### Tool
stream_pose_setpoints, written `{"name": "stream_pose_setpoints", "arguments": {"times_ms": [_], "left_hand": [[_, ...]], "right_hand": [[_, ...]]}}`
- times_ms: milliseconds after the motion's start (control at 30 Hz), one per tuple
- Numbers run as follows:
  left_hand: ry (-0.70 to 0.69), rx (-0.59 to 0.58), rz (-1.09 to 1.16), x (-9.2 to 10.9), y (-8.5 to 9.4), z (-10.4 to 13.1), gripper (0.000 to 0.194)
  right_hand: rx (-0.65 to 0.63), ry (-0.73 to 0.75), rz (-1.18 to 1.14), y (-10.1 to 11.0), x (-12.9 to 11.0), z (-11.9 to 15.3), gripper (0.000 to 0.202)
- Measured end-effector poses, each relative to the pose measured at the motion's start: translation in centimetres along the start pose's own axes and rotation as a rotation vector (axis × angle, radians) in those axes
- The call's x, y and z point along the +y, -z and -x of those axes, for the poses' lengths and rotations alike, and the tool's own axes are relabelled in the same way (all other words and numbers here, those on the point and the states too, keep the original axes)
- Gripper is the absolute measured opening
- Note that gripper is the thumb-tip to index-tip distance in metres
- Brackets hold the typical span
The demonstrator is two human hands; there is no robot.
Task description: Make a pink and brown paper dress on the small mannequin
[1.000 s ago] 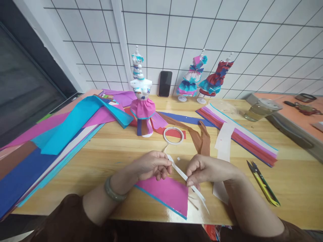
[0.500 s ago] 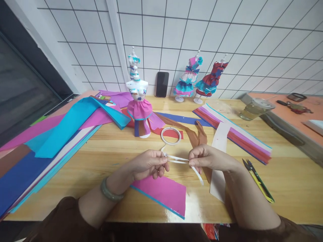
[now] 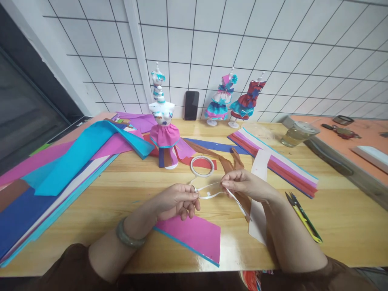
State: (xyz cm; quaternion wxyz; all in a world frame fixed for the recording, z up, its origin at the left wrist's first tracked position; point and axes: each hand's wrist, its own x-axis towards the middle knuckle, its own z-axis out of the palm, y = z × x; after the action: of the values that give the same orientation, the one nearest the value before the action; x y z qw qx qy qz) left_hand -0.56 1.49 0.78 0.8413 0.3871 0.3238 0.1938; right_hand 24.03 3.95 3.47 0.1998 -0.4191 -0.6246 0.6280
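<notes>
Narrow white strip pinched between both hands above the worktop

The narrow white strip [image 3: 210, 197] is located over the middle of the pale wooden worktop [image 3: 121, 226], nearer its front edge than its back edge. The left hand [image 3: 178, 200] pinches it between thumb and forefinger, with the remaining fingers loosely curled. The right hand [image 3: 245, 186] also pinches it between thumb and forefinger. Two lengths span the gap between the hands, the lower one sagging; a further length slants down below the right hand.

A flat white ring-shaped roll [image 3: 202, 175] lies just beyond the hands, partly over a piece of red paper [image 3: 207, 163]. A thin white strand runs from the roll to the left fingertips.

A magenta paper panel with a blue border [image 3: 194, 238] lies below the left hand, near the front edge. A pale paper strip [image 3: 257, 218] passes beneath the right forearm. Yellow-and-black snips [image 3: 304, 218] lie to the right of that forearm, apart from it.

Towards the back edge, a white dress form with a pink skirt [image 3: 162, 113] stands upright, and a black phone [image 3: 191, 106] leans against the white tiled wall [image 3: 178, 40]. Long folded coloured papers [image 3: 75, 161] cover the worktop's left side.
</notes>
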Motion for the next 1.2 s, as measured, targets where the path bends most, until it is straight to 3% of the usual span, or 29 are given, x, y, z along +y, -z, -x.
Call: {"name": "stream_pose_setpoints", "arguments": {"times_ms": [167, 333, 467, 567, 800, 1067, 1200], "left_hand": [[-0.018, -0.017, 0.014, -0.2, 0.1, -0.2, 0.019], [-0.027, -0.024, 0.0, -0.4, 0.1, -0.4, 0.021], [-0.038, -0.011, 0.048, -0.3, -0.1, -0.4, 0.025], [-0.063, -0.001, 0.101, -0.2, -0.2, -0.4, 0.034], [-0.104, -0.016, 0.195, -0.5, 0.2, -0.4, 0.034], [-0.125, -0.063, 0.278, -0.7, 0.0, -0.6, 0.024], [-0.145, -0.045, 0.326, -0.7, -0.3, -0.5, 0.022]], "right_hand": [[-0.067, -0.037, -0.084, -0.1, 0.0, 0.1, 0.028], [-0.191, -0.018, -0.127, -0.3, -0.2, 0.5, 0.038], [-0.267, 0.052, -0.192, -0.7, 0.0, 0.6, 0.021], [-0.297, 0.101, -0.244, -0.9, 0.4, 0.5, 0.019], [-0.258, 0.142, -0.307, -1.0, 0.7, 0.4, 0.021], [-0.105, -0.02, -0.379, -1.4, 0.1, 0.5, 0.038], [0.002, -0.037, -0.407, -1.6, 0.2, 0.9, 0.035]]}}
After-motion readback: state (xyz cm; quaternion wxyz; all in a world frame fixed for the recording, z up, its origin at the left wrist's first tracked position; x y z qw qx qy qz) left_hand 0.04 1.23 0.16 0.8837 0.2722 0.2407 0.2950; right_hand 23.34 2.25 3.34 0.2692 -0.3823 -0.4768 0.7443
